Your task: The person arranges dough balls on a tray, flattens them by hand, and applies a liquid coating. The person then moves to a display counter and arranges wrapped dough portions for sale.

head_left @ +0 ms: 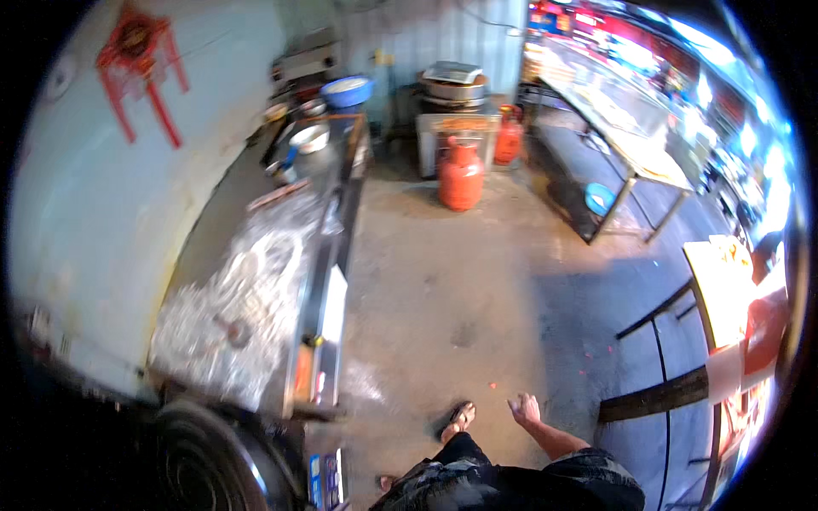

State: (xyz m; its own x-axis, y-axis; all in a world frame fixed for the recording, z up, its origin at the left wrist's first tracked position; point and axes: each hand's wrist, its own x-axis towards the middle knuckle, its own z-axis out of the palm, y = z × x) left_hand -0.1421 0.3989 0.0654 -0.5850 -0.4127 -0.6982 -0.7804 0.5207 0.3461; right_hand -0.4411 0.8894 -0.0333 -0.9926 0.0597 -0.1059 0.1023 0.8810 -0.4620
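My right hand (524, 410) hangs in front of me over the concrete floor, its fingers loosely apart, with nothing seen in it. It touches nothing; my sandalled foot (458, 421) is beside it. My left hand is out of view. On my left stands a long worktable (200, 226) with white flour (260, 277) spread over its near half. A small dark round thing (234, 330) lies in the flour, too blurred to name. Farther along the table are a rolling pin (278, 194), a white bowl (309, 138) and a blue basin (347, 91).
Ahead, an orange-red gas cylinder (461, 176) stands before a stove with a large round pan (454, 88); another cylinder (509, 136) is behind. At right are a long metal table (648, 168) and a wooden-topped table (716, 272). A large dark round machine (200, 464) sits at the near left.
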